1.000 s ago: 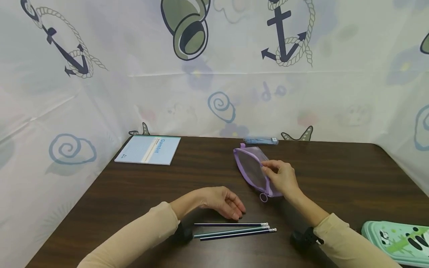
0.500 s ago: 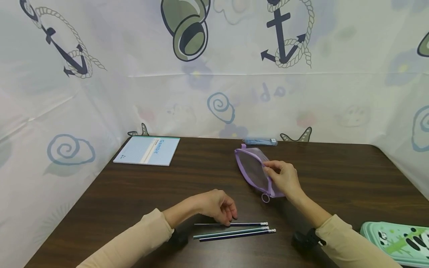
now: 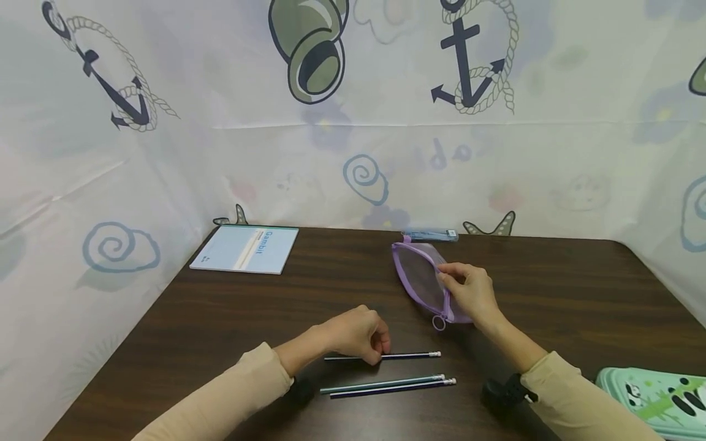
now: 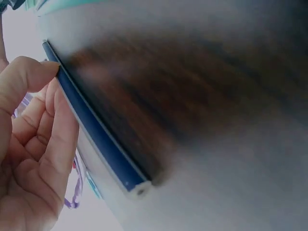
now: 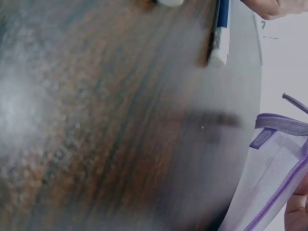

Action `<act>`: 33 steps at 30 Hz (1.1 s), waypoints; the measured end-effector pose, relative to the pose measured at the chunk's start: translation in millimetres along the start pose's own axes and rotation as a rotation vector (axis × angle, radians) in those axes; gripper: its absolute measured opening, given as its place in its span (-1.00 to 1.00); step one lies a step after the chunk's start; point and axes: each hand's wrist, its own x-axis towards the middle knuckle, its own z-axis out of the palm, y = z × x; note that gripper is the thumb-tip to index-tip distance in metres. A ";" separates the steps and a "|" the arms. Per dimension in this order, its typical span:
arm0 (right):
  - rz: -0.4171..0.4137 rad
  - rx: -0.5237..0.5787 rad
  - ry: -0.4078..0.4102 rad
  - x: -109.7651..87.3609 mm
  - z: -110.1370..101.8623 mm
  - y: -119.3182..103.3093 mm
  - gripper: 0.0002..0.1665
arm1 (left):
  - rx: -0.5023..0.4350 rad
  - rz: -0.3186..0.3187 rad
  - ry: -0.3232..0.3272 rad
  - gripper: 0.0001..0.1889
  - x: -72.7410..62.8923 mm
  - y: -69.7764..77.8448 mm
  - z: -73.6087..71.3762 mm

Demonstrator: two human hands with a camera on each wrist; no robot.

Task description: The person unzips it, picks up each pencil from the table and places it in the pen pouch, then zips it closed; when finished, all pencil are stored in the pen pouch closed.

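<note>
Between thumb and fingers, my left hand [image 3: 358, 334] pinches a dark blue pencil [image 4: 98, 127] that has a white eraser end. In the head view this pencil lies sideways, just beyond two other pencils [image 3: 386, 387], one teal and one dark blue, on the table. My right hand [image 3: 471, 293] grips the edge of a purple mesh zipper pouch [image 3: 416, 278], whose mouth gapes toward the left. A ring pull [image 3: 439, 323] hangs at the pouch's near end. In the right wrist view the pouch's mesh side [image 5: 274, 178] shows, with the fingers partly hidden behind it.
A light blue notebook [image 3: 245, 249] lies at the back left of the dark wooden table [image 3: 551, 294]. Behind the pouch, at the back edge, is a slim blue packet [image 3: 432, 235]. A green panda-print case [image 3: 653, 398] sits at the front right. Printed cloth [image 3: 248, 153] hangs behind the table.
My left hand has come down on the farthest pencil, pinched it and shifted it away from the other two. My right hand has kept its hold on the pouch, nearly still.
</note>
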 end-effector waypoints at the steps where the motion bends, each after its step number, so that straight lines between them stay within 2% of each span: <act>1: 0.002 -0.003 0.000 -0.1 0.0 0.7 -0.83 | -0.023 -0.009 -0.004 -0.84 0.5 -1.3 -0.2; 4: 0.009 -0.011 -0.005 -0.1 0.2 2.3 -0.83 | -0.181 -0.062 -0.044 -0.86 1.1 -7.1 -7.0; 8: 0.013 0.000 -0.005 0.8 0.0 3.0 -0.82 | -0.454 -0.154 -0.117 -0.87 2.5 -16.6 -28.5; 11: 0.018 0.003 -0.006 -0.2 0.4 3.3 -0.83 | -0.624 -0.224 -0.122 -0.82 7.3 -22.5 -40.9; 14: 0.017 -0.004 -0.013 -3.3 3.0 3.9 -0.83 | -0.845 -0.291 -0.069 -0.74 17.0 -26.9 -42.7; 18: -0.013 -0.013 -0.021 -7.3 7.4 2.1 -0.84 | -1.093 -0.366 0.042 -0.65 35.0 -28.6 -35.5; 22: -0.066 -0.016 -0.016 -9.5 9.8 -2.8 -0.85 | -1.219 -0.426 0.155 -0.64 53.9 -23.7 -27.9; 26: -0.082 -0.007 -0.032 -10.8 11.9 -6.6 -0.85 | -1.331 -0.475 0.274 -0.59 69.0 -16.2 -23.5; 29: -0.075 0.003 -0.048 -12.2 13.4 -8.0 -0.85 | -1.382 -0.493 0.358 -0.54 77.2 -10.5 -20.7; 33: -0.077 0.002 -0.059 -13.5 14.8 -7.8 -0.85 | -1.387 -0.488 0.428 -0.51 85.0 -2.1 -16.6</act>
